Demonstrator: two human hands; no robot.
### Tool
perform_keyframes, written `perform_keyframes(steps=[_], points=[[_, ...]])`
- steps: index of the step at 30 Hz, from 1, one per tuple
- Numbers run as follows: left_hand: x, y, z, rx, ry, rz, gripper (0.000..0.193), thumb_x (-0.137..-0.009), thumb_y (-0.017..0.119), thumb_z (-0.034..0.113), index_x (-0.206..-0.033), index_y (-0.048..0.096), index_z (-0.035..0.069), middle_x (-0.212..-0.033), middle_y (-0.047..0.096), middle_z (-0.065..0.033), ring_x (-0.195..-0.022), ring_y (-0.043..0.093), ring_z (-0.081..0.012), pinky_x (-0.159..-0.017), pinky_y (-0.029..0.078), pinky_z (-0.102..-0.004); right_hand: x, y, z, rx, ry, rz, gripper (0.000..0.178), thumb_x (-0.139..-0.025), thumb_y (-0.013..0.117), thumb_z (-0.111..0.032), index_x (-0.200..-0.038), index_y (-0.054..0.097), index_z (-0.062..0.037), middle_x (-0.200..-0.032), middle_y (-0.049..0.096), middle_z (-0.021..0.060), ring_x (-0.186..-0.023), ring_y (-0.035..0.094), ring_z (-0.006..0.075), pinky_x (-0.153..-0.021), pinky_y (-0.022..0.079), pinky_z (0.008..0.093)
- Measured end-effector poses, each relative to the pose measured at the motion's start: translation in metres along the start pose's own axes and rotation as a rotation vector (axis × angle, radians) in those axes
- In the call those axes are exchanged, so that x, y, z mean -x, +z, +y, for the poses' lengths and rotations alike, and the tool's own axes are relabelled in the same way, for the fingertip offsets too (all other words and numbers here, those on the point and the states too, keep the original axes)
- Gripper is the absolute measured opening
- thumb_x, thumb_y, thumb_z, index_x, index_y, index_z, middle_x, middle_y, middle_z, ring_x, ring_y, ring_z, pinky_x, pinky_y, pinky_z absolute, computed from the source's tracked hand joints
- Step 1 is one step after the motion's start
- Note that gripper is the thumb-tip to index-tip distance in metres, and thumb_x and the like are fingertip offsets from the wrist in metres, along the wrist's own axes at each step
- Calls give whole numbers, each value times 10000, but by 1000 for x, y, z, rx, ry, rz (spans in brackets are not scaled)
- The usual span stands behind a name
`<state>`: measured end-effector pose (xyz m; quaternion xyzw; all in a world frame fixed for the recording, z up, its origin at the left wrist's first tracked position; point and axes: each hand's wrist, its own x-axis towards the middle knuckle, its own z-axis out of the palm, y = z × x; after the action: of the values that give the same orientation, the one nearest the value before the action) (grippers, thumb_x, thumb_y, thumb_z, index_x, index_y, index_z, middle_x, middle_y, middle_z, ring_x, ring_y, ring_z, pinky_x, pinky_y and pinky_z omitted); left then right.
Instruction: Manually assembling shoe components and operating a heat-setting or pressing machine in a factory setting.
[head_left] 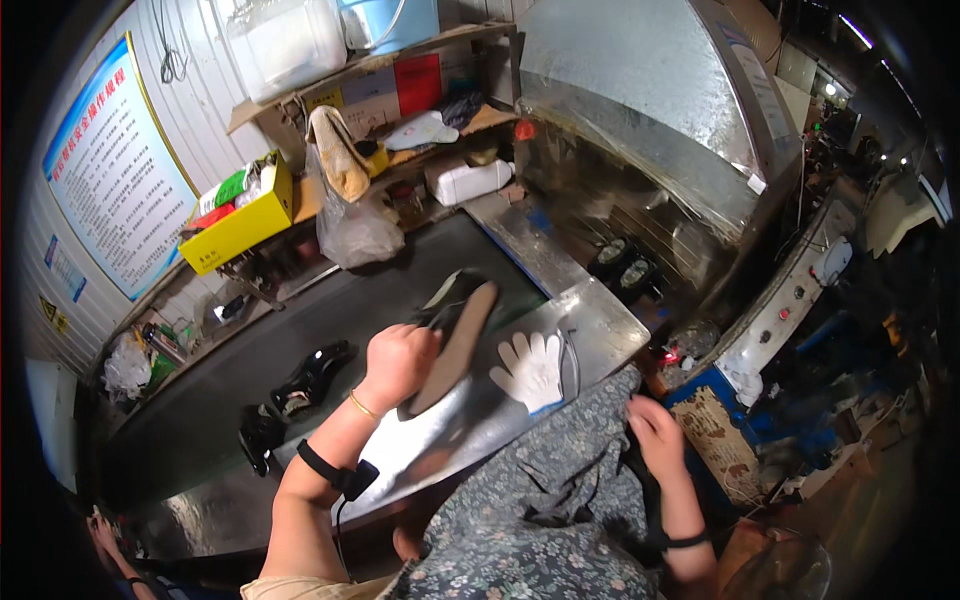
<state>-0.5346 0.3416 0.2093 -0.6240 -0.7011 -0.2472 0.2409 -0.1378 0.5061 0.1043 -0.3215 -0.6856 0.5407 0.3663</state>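
My left hand point(400, 362) is closed on a dark shoe point(458, 345), tilted over the near metal edge of the black belt. Its long tan sole faces me, and my fingers hide part of its side. Just right of the shoe, a white knitted glove point(530, 370) with a blue cuff edge lies flat on the metal plate point(605, 322). My right hand point(657, 435) hangs low beside my flowered apron point(540, 490), its fingers loosely bent and apart, with nothing visible in them. Left of my left forearm, shiny black shoes point(312, 378) rest near the belt's edge.
The black conveyor belt point(200, 405) runs from lower left to upper right. Behind it stand a yellow box point(240, 222), a plastic bag point(360, 235) and a cluttered shelf. A metal hood point(640, 90) rises at back right. Another person's hand point(103, 535) shows at lower left.
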Motion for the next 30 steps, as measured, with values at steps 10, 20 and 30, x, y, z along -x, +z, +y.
perform_keyframes(steps=[10, 20, 30], points=[[2, 19, 184, 1054, -39, -145, 674, -774, 821, 270, -1316, 531, -8, -1265, 584, -194, -1184, 561, -335, -1029, 423, -400, -19, 38, -101, -204, -149, 196, 447, -957, 657, -140, -1345, 511, 26, -1153, 654, 70, -1041, 596, 139, -931, 479, 296], [33, 91, 212, 1365, -135, -589, 977, -844, 781, 244, -1556, 152, 20, -1548, 275, -194, -1444, 277, -302, -1180, 229, -388, 32, 10, -62, 408, -158, -53, 417, -916, 652, -94, -1314, 565, -4, -1201, 654, 237, -1096, 654, 383, -896, 530, 400], [5, 117, 229, 2030, -1004, -717, 260, -1010, 497, 207, -975, 649, -1, -970, 656, -79, -888, 632, -154, -820, 507, -285, 28, 11, -84, 523, -241, -158, 364, -831, 722, -48, -1182, 660, 24, -1188, 655, 250, -1109, 654, 352, -891, 555, 392]])
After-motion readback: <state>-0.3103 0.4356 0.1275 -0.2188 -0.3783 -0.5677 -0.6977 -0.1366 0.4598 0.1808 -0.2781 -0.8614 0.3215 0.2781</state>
